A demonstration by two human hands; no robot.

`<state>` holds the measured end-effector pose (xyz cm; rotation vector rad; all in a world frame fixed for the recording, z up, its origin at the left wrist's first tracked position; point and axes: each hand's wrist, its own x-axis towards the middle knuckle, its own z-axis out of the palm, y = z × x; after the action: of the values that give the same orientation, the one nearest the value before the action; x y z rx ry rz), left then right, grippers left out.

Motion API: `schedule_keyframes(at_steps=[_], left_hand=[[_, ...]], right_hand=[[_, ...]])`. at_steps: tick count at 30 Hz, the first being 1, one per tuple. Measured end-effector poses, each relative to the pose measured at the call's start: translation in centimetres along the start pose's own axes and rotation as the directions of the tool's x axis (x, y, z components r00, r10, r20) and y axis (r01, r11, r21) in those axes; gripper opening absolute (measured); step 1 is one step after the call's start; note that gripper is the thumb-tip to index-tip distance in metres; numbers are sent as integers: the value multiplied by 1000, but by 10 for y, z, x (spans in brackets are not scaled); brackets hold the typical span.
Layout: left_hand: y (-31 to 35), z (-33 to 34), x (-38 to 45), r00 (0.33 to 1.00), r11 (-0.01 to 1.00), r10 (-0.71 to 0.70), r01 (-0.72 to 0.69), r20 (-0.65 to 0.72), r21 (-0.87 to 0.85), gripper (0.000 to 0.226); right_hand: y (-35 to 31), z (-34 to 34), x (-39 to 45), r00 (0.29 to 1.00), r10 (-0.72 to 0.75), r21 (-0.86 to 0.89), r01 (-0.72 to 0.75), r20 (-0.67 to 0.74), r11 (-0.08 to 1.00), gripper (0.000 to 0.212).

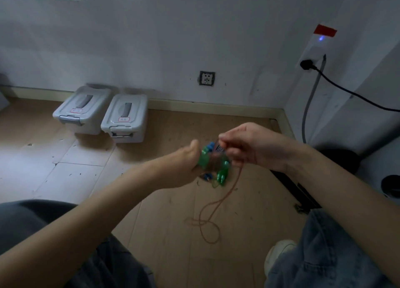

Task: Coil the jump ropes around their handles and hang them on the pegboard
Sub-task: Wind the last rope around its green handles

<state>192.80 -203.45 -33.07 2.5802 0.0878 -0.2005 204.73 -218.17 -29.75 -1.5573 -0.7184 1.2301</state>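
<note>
My left hand (184, 168) grips the green jump rope handles (204, 158) held together over the floor, blurred by motion. Thin brown rope is wound around them. My right hand (244, 145) pinches that brown rope (218, 203) just above the handles. The rest of the rope hangs down from my right hand and ends in loose loops on the wooden floor. More green and blue handle ends (220, 177) show below my hands; I cannot tell whether they lie on the floor or belong to the held bundle. No pegboard is in view.
Two grey lidded storage boxes (101, 112) stand against the white wall at the back left. A wall socket (207, 78) sits low on the wall. A black cable (355, 95) runs from a power strip on the right. My knees and a white shoe (279, 255) frame the floor.
</note>
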Motion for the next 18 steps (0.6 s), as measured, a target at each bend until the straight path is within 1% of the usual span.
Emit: schedule_keyframes(at_steps=[1, 2, 3, 4, 5, 6, 8, 10, 11, 13, 15, 17, 18], left_hand=[[6, -1, -2, 995, 999, 40, -40, 88, -3, 15], [11, -4, -5, 983, 997, 80, -77, 167, -22, 13], [16, -7, -8, 962, 990, 129, -112, 243, -80, 12], [20, -11, -11, 933, 975, 188, -140, 306, -174, 12], [23, -15, -15, 908, 947, 249, -155, 337, -283, 14], [25, -21, -17, 900, 907, 290, -150, 324, -393, 19], [23, -35, -23, 935, 799, 284, -109, 212, -591, 25], [17, -45, -26, 972, 697, 213, -82, 96, -712, 28], [14, -47, -25, 982, 643, 178, -66, 65, -763, 28], [15, -46, -24, 990, 510, 138, -51, 23, -859, 21], [17, -42, -20, 996, 380, 90, -58, -25, -923, 15], [19, -37, -17, 999, 281, 3, -50, -51, -959, 14], [19, -36, -15, 997, 255, -51, -48, -63, -966, 11]], right_hand=[[0, -3, 1, 997, 7, -43, -10, -80, 999, 29], [1, -5, 1, 989, -4, -146, -18, -149, 989, 31], [3, -5, 1, 982, -34, -302, -24, -188, 953, 32], [4, -5, 1, 979, -68, -449, -26, -191, 893, 33], [6, -3, 1, 981, -94, -547, -13, -169, 837, 34], [7, -3, 1, 982, -106, -583, -4, -154, 812, 34], [5, -8, 0, 980, -98, -537, -10, -173, 843, 29], [4, -16, -2, 979, -66, -416, -21, -194, 909, 17], [5, -17, -2, 984, -33, -356, -32, -174, 934, 20], [10, -12, 0, 997, 37, -308, -57, -71, 950, 33], [17, -2, 6, 998, 48, -302, -34, 39, 953, 42], [23, 5, 10, 995, 24, -233, 0, 101, 973, 38], [25, 6, 10, 995, 1, -163, 15, 102, 987, 33]])
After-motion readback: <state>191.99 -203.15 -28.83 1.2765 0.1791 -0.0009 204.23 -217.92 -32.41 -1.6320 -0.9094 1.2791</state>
